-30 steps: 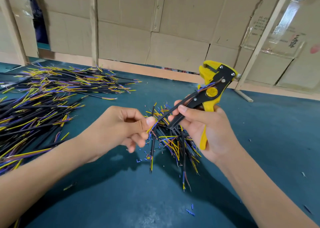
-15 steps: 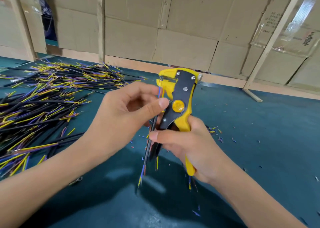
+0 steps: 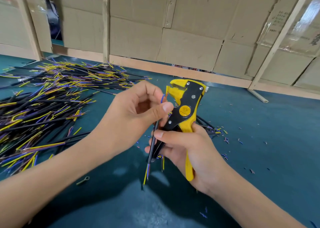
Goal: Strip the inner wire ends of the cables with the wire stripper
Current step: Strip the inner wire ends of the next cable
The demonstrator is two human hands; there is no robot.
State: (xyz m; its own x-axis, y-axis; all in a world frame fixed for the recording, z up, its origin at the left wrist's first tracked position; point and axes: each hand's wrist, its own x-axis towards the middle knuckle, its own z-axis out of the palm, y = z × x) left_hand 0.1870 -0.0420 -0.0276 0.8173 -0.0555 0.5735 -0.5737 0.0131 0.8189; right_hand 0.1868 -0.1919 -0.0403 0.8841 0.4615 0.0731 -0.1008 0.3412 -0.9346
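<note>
Yellow-black wire stripper gripped in right hand, head toward 12 o'clock | left hand at 9 o'clock pinches black cable, axis 12–6

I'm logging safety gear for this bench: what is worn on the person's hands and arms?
Nothing shows: the left hand and right hand are bare, with no gloves, rings or watch. Both forearms are uncovered to the frame edge; no sleeves visible.

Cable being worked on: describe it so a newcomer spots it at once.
Start at the yellow-and-black wire stripper held upright mid-frame in the right hand. Just left of it, the left hand pinches one black cable hanging down, coloured inner wires at its lower tip. Unlike the cable pile on the table at left, it is held off the table.
</note>
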